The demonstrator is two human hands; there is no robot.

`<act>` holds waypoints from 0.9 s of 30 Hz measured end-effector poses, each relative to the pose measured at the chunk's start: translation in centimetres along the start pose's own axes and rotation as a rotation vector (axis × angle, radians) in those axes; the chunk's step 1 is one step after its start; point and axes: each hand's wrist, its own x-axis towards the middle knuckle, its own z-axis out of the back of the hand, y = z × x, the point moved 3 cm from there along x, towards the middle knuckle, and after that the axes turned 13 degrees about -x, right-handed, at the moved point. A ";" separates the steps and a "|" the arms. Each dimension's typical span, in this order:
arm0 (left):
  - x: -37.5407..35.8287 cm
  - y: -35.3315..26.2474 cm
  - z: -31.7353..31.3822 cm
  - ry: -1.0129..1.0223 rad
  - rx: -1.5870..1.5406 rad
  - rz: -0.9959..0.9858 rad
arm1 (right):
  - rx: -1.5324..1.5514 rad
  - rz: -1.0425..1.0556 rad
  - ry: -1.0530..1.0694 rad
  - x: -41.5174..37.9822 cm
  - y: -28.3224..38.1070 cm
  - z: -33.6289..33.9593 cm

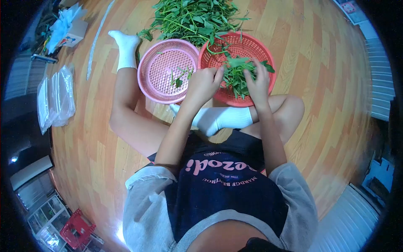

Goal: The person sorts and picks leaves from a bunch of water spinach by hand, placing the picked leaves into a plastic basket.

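1. The red basket [254, 47] sits on the wooden floor [323, 105]; its near-left rim is hidden by the left hand [204, 82].
2. Leafy greens [237, 80] lie inside the red basket, mostly towards its near-right side, covering part of its bottom; single stems are hard to separate.
3. The left hand is over the red basket's left rim, its fingers curled under and largely out of sight; whether they pinch anything, I cannot tell.
4. The right hand [258, 85] is over the red basket's right side, thumb and bent fingers among the leaves; whether they clamp a stem, I cannot tell.
5. Just left of the red basket stands a pink basket [153, 77] with green scraps [178, 82]; the left hand covers part of its rim.
6. Beyond the red basket, a heap of greens [197, 19] is cut off by the top edge.
7. Well left of the red basket lie clear plastic bags [62, 96], their contents indistinct.
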 end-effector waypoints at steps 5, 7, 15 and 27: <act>0.2 1.4 -2.2 0.154 0.199 -0.178 | 0.111 0.446 -0.264 -1.1 3.9 5.6; 0.0 0.8 -2.8 0.147 0.254 -0.236 | 0.068 0.602 -0.147 -1.1 4.3 4.6; -0.1 1.3 -1.9 0.442 0.564 -0.404 | 0.284 0.581 0.311 -1.0 4.3 2.2; -1.1 -0.3 1.2 0.439 0.498 -0.277 | -0.065 0.560 0.127 0.8 2.2 -1.7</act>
